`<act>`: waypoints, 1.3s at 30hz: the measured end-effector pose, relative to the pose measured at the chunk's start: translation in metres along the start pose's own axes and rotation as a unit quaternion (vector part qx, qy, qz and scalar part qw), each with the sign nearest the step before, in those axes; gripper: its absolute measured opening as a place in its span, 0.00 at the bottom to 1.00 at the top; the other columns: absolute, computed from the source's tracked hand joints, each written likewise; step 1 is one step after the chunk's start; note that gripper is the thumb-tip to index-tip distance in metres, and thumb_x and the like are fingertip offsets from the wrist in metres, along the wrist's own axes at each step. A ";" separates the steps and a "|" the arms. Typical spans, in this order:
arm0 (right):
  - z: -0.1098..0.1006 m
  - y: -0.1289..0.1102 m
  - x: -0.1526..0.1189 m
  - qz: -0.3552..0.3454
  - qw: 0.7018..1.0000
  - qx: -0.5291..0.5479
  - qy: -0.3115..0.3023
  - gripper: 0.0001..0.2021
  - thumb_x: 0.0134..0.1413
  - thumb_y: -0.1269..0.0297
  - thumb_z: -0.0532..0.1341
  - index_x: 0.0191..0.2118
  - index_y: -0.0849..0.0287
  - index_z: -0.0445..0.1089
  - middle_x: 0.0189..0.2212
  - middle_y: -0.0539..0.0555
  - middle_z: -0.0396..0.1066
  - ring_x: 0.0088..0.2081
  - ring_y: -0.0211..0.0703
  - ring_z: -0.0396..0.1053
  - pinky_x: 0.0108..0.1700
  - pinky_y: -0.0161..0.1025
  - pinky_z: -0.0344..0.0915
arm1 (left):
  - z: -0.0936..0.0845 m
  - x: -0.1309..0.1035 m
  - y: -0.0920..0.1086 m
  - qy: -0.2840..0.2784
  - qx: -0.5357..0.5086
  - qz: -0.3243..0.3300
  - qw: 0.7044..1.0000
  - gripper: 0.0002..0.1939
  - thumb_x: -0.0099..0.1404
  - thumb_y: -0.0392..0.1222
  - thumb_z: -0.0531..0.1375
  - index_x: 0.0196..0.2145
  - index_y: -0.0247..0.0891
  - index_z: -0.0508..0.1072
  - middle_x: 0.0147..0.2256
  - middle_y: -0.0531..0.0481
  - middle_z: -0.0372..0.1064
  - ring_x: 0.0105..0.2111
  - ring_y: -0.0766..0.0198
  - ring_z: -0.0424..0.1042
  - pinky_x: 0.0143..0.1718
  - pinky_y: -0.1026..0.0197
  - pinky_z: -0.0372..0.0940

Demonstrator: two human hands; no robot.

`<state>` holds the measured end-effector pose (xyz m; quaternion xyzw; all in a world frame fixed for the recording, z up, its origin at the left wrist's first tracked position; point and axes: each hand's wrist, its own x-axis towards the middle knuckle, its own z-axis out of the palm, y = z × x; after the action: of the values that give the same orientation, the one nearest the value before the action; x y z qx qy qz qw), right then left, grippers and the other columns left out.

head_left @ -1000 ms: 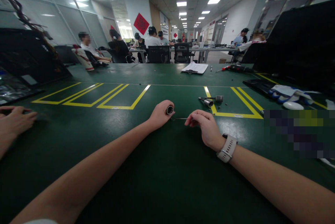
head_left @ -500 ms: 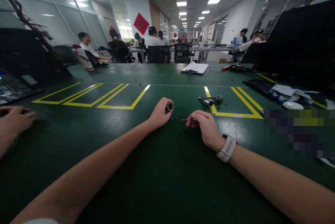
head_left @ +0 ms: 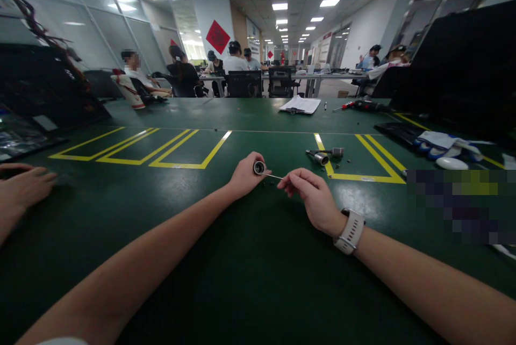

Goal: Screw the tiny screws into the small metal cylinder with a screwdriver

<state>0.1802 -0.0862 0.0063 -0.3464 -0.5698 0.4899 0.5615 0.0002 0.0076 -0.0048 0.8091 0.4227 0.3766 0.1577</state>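
Observation:
My left hand [head_left: 244, 175] is closed around a small metal cylinder [head_left: 259, 167], its open round end facing me. In my right hand [head_left: 305, 190] a thin metal rod [head_left: 272, 175] is pinched between the fingers, and its far tip reaches the cylinder's rim; whether it goes inside I cannot tell. Tiny dark parts [head_left: 272, 182] lie on the green table just below the cylinder. Beyond my right hand, two similar metal cylinders with dark stems [head_left: 321, 158] rest by the yellow tape, with several small dark bits around them.
Another person's hand [head_left: 24, 186] rests at the left edge. Yellow tape outlines [head_left: 177, 165] mark the green table [head_left: 242, 259]. A clipboard [head_left: 300, 105], a red-and-black tool [head_left: 363, 105] and gloves [head_left: 443, 143] lie farther off. Dark panels stand at both sides; people sit behind.
The rod in my right hand has risen from the small parts on the table to the cylinder's opening. My left hand has turned the cylinder slightly toward it.

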 end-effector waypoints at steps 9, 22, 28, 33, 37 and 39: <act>0.003 -0.001 -0.001 0.006 0.995 -0.100 -0.021 0.09 0.57 0.61 0.55 0.32 0.57 0.69 0.33 0.52 0.70 0.33 0.39 0.64 0.35 0.39 0.60 | -0.001 -0.003 0.008 -0.042 0.089 0.099 0.990 0.08 0.58 0.40 0.59 0.24 0.37 0.64 0.24 0.55 0.60 0.25 0.67 0.61 0.26 0.64 0.55; 0.000 -0.003 0.006 0.132 0.979 0.152 0.014 0.06 0.49 0.64 0.58 0.28 0.60 0.70 0.29 0.53 0.73 0.30 0.39 0.65 0.33 0.38 0.58 | -0.002 -0.005 0.007 -0.028 0.034 0.158 0.986 0.09 0.60 0.38 0.57 0.24 0.37 0.62 0.24 0.54 0.58 0.25 0.68 0.60 0.27 0.64 0.54; 0.003 -0.002 0.003 0.082 0.992 0.088 0.030 0.08 0.52 0.62 0.57 0.28 0.58 0.70 0.30 0.53 0.72 0.31 0.40 0.64 0.33 0.38 0.59 | -0.002 -0.004 0.007 -0.030 0.073 0.139 0.987 0.08 0.60 0.36 0.56 0.24 0.37 0.63 0.24 0.54 0.58 0.26 0.67 0.60 0.27 0.64 0.55; 0.006 -0.004 -0.002 0.014 0.995 -0.095 0.001 0.09 0.55 0.61 0.56 0.31 0.57 0.72 0.31 0.53 0.71 0.32 0.40 0.64 0.34 0.39 0.60 | -0.003 -0.006 0.010 -0.045 0.173 0.148 0.973 0.06 0.60 0.33 0.54 0.25 0.36 0.65 0.25 0.52 0.61 0.27 0.64 0.61 0.29 0.61 0.54; 0.004 -0.002 -0.001 0.031 0.997 -0.066 -0.008 0.09 0.54 0.61 0.56 0.30 0.58 0.72 0.31 0.53 0.72 0.32 0.40 0.65 0.34 0.39 0.60 | -0.003 -0.007 0.012 -0.052 0.188 0.160 0.968 0.06 0.60 0.32 0.54 0.25 0.36 0.66 0.25 0.52 0.61 0.27 0.64 0.62 0.30 0.61 0.54; 0.003 -0.002 0.001 0.063 0.998 -0.001 -0.001 0.09 0.53 0.62 0.57 0.29 0.58 0.71 0.31 0.53 0.73 0.32 0.40 0.65 0.34 0.39 0.60 | -0.004 -0.007 0.012 -0.047 0.165 0.163 0.972 0.07 0.61 0.34 0.54 0.25 0.36 0.65 0.25 0.52 0.61 0.27 0.65 0.62 0.30 0.61 0.55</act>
<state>0.1776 -0.0862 0.0085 -0.3819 -0.5480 0.5236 0.5289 0.0013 -0.0054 0.0009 0.8985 0.3339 0.2840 -0.0219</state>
